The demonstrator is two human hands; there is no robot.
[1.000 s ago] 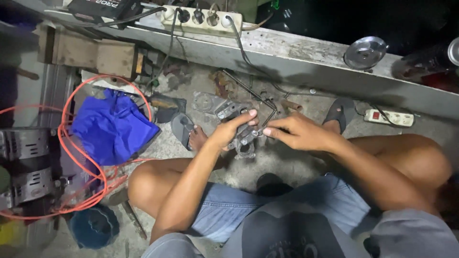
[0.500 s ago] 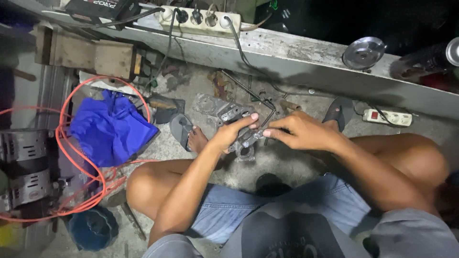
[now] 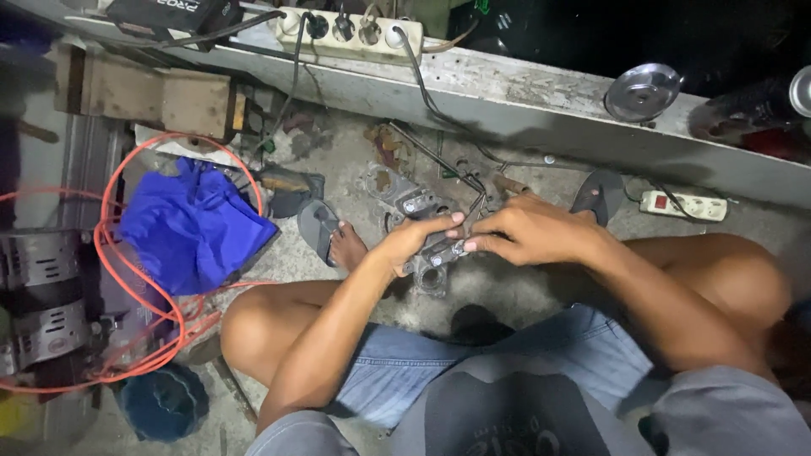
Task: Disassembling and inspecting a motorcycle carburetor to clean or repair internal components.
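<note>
Head view: our left hand (image 3: 414, 241) and right hand (image 3: 528, 230) both clasp the small metal part (image 3: 435, 252) over the concrete floor (image 3: 507, 287); probably we should steady it low, wrists braced.

The rough concrete floor (image 3: 524, 287) carries a crumpled blue cloth (image 3: 190, 224) toward its left side, ringed by loops of orange cable (image 3: 127, 279), with a grey flip-flop (image 3: 317, 228) just to the cloth's right and a dark one (image 3: 598, 192) near the far ledge. Grey metal castings (image 3: 401, 196) and scattered small parts lie in the middle. A white power strip (image 3: 683, 205) rests at the far right, wooden blocks (image 3: 156, 97) at the far left, and a dark blue tub (image 3: 160, 401) at the near left corner.
</note>
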